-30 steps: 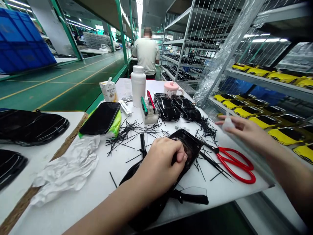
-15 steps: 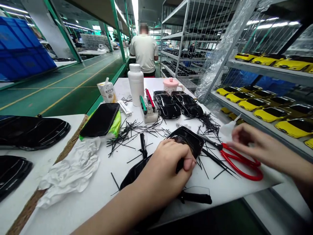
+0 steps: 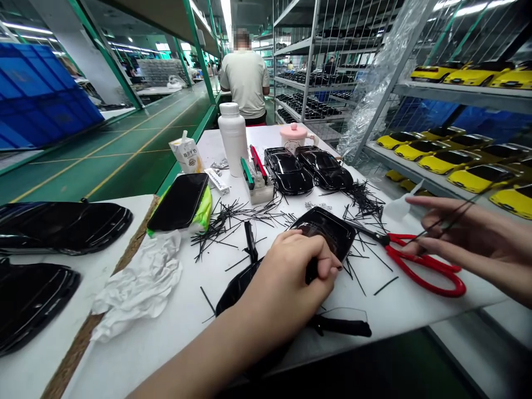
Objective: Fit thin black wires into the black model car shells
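My left hand [image 3: 301, 263] is closed over a glossy black model car [image 3: 328, 230], its thumb and curled fingers bunched together and hiding the car's middle. Both side doors stick out: one door [image 3: 250, 242] beyond my hand, the other door [image 3: 344, 326] near the table's front edge. At the right, my right hand [image 3: 461, 227] pinches thin black strips [image 3: 451, 219], blurred by motion. Below that hand lie red-handled scissors [image 3: 432, 269], their dark blades pointing at the car. Cut black strips [image 3: 236, 213] are strewn around the car.
Two black model cars [image 3: 288, 170] sit farther back, near a white bottle [image 3: 233, 138], a pink lidded mug [image 3: 293, 136] and a holder [image 3: 261, 194] with tools. At left are a phone [image 3: 180, 202], crumpled paper [image 3: 139, 282] and more black cars [image 3: 62, 224]. Yellow cars [image 3: 455, 160] fill the right rack.
My right hand has moved right, its fingers now spread wider around thin strips. The long strips beside the scissors have left the table. My left hand stays on the car; the view has shifted slightly.
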Tool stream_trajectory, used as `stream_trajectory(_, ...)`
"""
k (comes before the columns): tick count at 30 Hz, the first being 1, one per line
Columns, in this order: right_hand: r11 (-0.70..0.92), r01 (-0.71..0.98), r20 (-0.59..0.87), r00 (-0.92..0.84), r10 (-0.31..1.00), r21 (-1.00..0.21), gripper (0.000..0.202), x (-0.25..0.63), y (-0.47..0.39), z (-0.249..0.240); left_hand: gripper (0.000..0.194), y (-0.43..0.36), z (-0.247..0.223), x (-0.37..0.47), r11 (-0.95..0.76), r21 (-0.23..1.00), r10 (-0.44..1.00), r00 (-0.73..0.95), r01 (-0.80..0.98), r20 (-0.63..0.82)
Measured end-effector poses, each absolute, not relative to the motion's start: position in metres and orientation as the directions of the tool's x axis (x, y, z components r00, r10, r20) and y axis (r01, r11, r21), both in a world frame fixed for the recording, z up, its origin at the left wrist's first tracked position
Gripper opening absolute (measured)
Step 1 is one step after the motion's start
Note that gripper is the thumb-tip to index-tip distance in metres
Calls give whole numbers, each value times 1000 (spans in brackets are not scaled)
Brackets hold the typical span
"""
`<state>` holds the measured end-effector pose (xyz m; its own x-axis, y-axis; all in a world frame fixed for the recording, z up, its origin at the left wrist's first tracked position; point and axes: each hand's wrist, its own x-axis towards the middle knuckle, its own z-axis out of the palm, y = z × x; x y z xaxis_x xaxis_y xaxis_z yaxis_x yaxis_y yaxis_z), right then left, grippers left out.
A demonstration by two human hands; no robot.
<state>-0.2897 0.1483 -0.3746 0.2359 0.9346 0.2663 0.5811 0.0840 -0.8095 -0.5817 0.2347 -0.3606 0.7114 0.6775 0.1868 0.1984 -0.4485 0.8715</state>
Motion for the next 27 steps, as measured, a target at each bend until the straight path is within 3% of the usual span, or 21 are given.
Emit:
stream_trajectory(3, 103, 476, 217, 192, 957, -874, 28, -316, 150, -373, 33, 233, -359, -581, -419, 882, 697, 699, 217, 159)
stream_trajectory(6, 199, 449, 291, 144, 946, -871, 14, -345, 155, -368, 34, 232, -358, -581, -396, 888, 706, 696, 233, 132)
stream_trajectory(12, 296, 564, 420, 101, 902, -771, 15, -368, 161, -359, 35, 232, -355, -582, -384, 893, 709, 694, 235, 123)
stream_trajectory(27, 327, 509, 415, 68, 907, -796, 11, -370, 164, -369, 35, 234, -360, -581, -386, 892, 709, 695, 235, 123)
